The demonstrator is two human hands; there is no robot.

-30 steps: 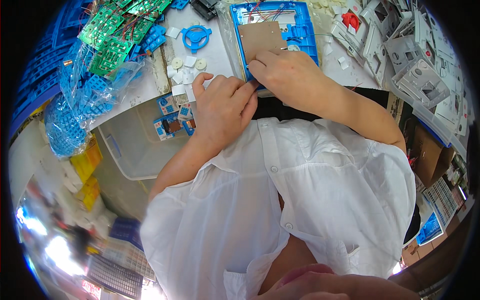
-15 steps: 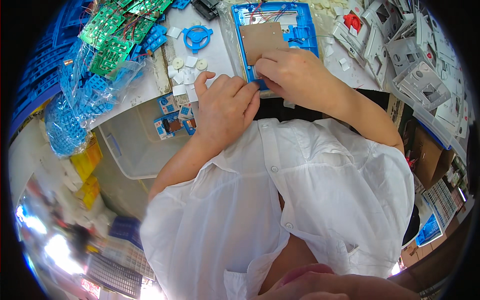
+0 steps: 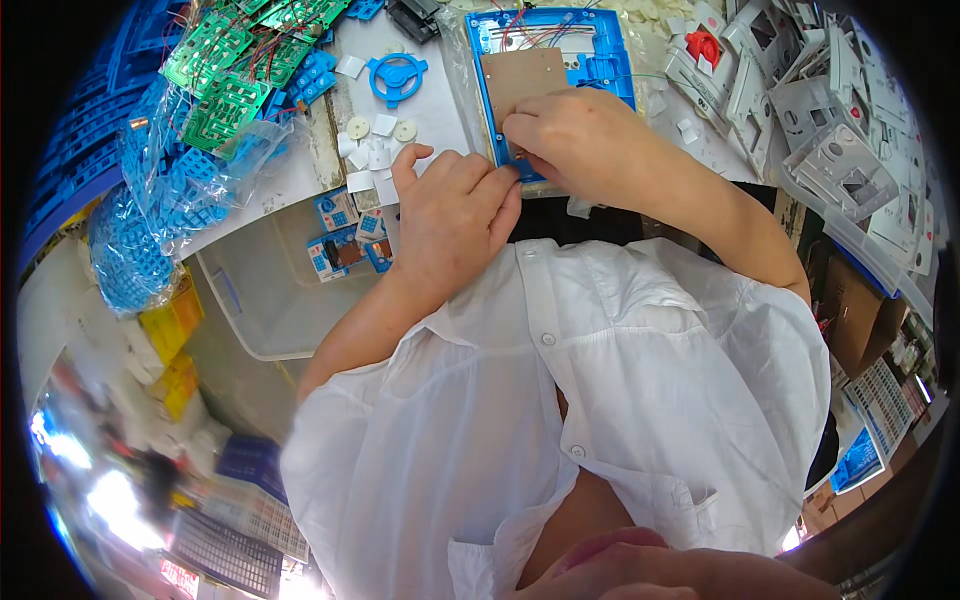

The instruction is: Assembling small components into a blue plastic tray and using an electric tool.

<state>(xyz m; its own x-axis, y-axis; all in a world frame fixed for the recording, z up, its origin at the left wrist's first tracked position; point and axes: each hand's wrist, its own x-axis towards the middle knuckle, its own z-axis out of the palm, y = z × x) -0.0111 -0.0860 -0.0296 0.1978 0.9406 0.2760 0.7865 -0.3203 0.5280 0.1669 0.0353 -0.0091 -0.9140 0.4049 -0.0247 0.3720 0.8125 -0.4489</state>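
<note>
A blue plastic case (image 3: 628, 70) lies at the table's front edge, its inner side up, with thin wires in it. On its left part sits a flat brown board (image 3: 525, 80). My left hand (image 3: 452, 205) is at the case's near left corner, thumb and forefinger closed on its edge, the little finger raised. Over the near end of the board is my right hand (image 3: 592, 145), fingers bent and pressed together. Whatever its fingertips pinch is hidden beneath them.
Left of the case lie small white pieces (image 3: 358, 181) and a blue ring-shaped part (image 3: 397, 80). Green circuit boards (image 3: 222, 112) pile at the far left. White plastic housings (image 3: 835, 170) fill the right. Below the table edge stands a clear bin (image 3: 262, 335) with small blue-and-white boxes (image 3: 335, 252).
My right hand has shifted slightly up and left over the brown board, its fingers still bent. My left hand stays at the case's corner.
</note>
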